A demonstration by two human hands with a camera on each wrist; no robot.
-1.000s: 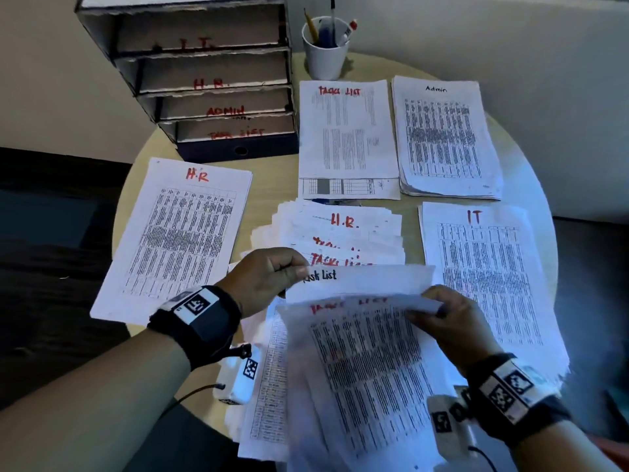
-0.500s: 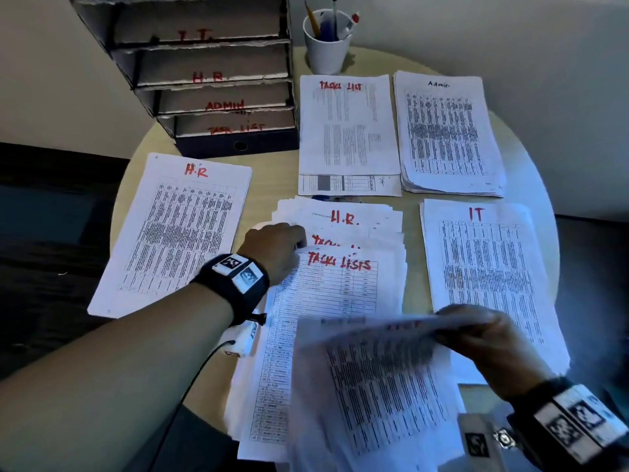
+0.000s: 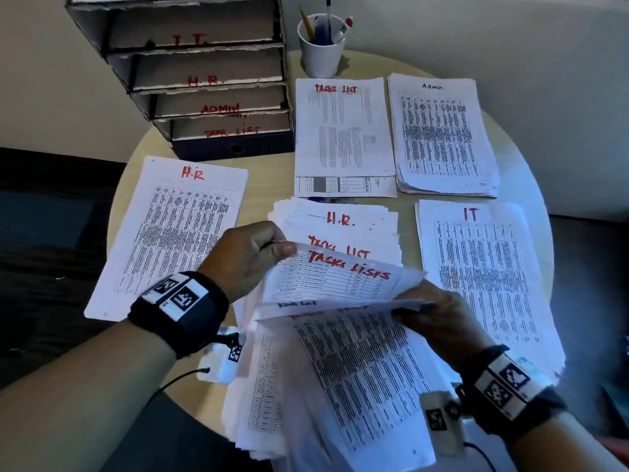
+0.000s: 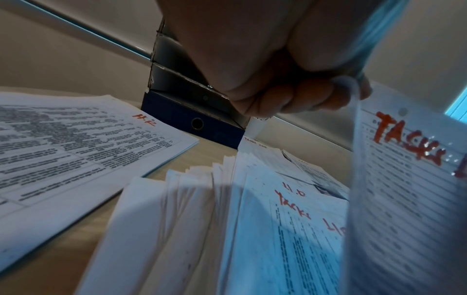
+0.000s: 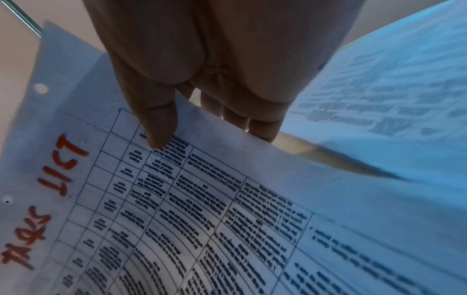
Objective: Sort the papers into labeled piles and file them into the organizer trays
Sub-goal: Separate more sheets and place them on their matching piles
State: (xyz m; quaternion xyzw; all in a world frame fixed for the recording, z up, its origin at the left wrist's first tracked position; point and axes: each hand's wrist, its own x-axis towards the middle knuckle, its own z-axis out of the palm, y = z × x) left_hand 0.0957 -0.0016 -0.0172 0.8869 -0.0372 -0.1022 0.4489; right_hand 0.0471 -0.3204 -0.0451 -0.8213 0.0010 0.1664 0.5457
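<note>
She's lifting a "Tasks Lists" sheet (image 3: 340, 277) off the unsorted stack (image 3: 340, 229), left hand (image 3: 245, 257) pinching its corner, right hand (image 3: 439, 318) gripping gathered sheets; next, probably the Tasks List pile (image 3: 343, 131).

We've got both forearms reaching in from the near edge, a black strap with coded tags on each wrist. Left hand (image 3: 246, 257) is knuckles-up, fingers (image 4: 290, 97) curled under, thumb tip pinching a sheet's top-left corner. Right hand (image 3: 439, 318) is lower and nearer, back of hand up, thumb (image 5: 156, 119) on top of a sheet's edge with the other fingers underneath. Hands are apart, not touching.
</note>
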